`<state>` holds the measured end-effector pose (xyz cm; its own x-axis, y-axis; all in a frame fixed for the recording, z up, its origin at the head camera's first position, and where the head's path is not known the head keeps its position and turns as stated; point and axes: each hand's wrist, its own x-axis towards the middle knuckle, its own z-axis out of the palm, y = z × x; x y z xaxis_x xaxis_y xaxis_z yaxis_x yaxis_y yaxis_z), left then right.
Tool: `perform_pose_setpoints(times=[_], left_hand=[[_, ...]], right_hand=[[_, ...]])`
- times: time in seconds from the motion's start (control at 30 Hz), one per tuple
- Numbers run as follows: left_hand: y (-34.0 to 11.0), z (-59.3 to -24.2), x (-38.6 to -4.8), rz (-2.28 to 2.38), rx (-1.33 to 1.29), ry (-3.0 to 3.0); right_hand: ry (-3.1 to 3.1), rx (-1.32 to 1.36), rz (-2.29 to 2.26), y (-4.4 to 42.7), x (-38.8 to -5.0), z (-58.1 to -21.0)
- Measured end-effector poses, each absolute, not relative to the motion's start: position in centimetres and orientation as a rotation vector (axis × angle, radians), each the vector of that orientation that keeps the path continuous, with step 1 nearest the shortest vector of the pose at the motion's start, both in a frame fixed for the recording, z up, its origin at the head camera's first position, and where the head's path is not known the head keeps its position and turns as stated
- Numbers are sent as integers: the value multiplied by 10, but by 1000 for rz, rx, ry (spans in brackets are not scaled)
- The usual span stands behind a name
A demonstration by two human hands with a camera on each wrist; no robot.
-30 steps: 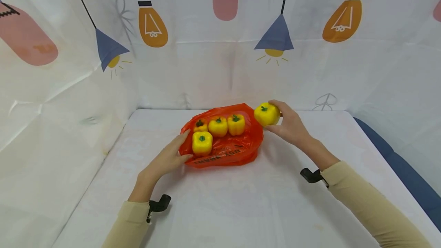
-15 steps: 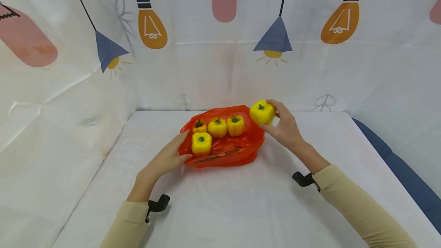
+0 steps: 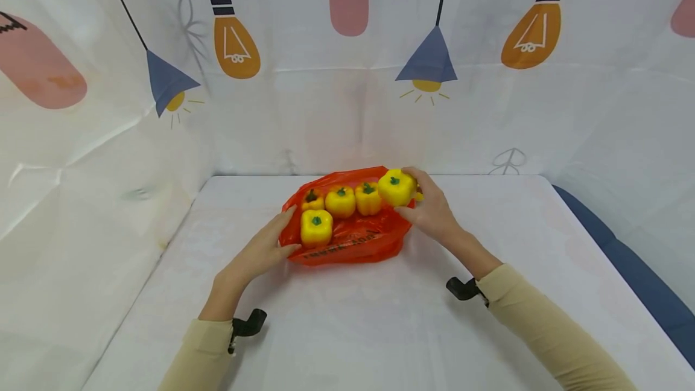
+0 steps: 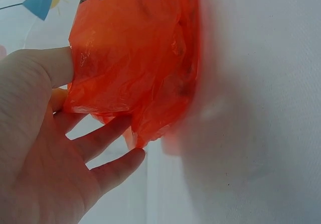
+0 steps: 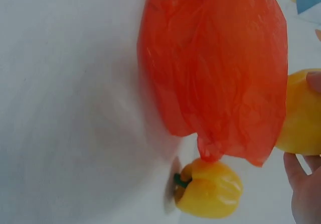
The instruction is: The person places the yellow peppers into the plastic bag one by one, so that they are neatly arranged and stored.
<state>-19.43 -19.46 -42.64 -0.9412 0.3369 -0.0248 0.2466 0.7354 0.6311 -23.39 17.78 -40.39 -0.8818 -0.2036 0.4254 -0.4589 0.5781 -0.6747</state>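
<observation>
A red plastic bag (image 3: 374, 249) with dark lettering lies on the white table with its mouth facing up, several yellow bell peppers (image 3: 317, 228) inside. My left hand (image 3: 263, 249) holds the bag's left edge, thumb toward the front and fingers spread behind. The left wrist view has this hand (image 4: 60, 148) against the red film; some fingertips are hidden by it. Over the bag's right side, my right hand (image 3: 431, 210) grips another yellow bell pepper (image 3: 396, 187) between thumb and fingers. The right wrist view cuts off that pepper (image 5: 303, 116) at its edge.
One more yellow bell pepper (image 5: 208, 189) lies on its side by the bag's right end, mostly hidden behind my right hand in the head view. White printed sheets (image 3: 326, 119) hang behind the table. A dark blue surface (image 3: 630, 258) borders the right.
My right hand has carried its bell pepper leftward and slightly down, from beside the bag to over its right part. My left hand stays at the bag's left edge.
</observation>
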Motion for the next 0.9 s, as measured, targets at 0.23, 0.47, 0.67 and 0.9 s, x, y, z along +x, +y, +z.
perform_pose_setpoints(times=[0.23, 0.47, 0.67, 0.9], left_hand=[[-195, -428, -194, 994, 468, 2799], [-194, -429, -193, 1003, 467, 2792], [-194, -431, -194, 1020, 486, 2791], [-195, -430, -193, 1007, 502, 2803]], right_hand=[[-2523, 605, 1226, 166, -234, -406], [-2627, 616, 1210, 153, -234, -411], [-2700, 661, 1195, 144, -230, -415], [-2767, 676, 1135, 135, -229, -423]])
